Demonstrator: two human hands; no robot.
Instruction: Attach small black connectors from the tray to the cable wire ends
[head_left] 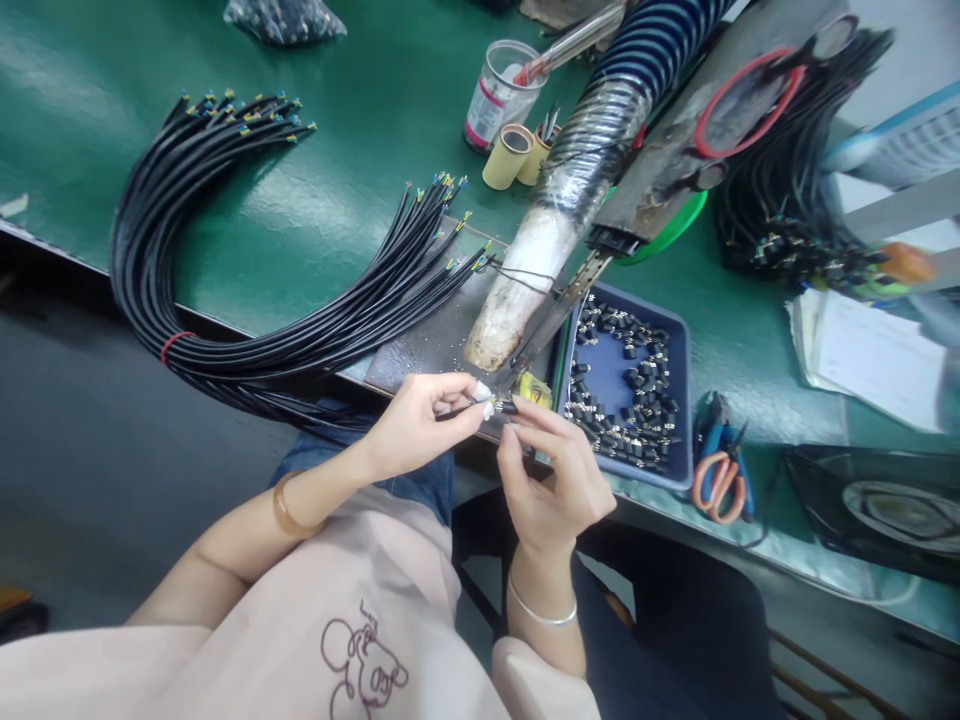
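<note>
My left hand (420, 425) pinches the end of a black cable, with white covering on its fingertips. Facing it, my right hand (555, 475) holds a small black connector (508, 407) between thumb and fingers. The cable end and the connector meet or nearly meet; I cannot tell whether they touch. Just above both hands is the tip area of a mounted metal tool (551, 310), beside a white-wrapped hose end (499, 320). A yellow piece (535, 390) lies right behind my right fingers. The bundle of black cables (300, 350), with coloured wire ends, curves away to the left.
A blue tray (684, 400) of small black connectors sits to the right. Beyond it lie orange-handled scissors (720, 485), blue-handled pliers (716, 430) and papers (877, 350). A plastic cup (499, 100) and small cardboard tubes (508, 158) stand behind. More cables (787, 180) lie far right.
</note>
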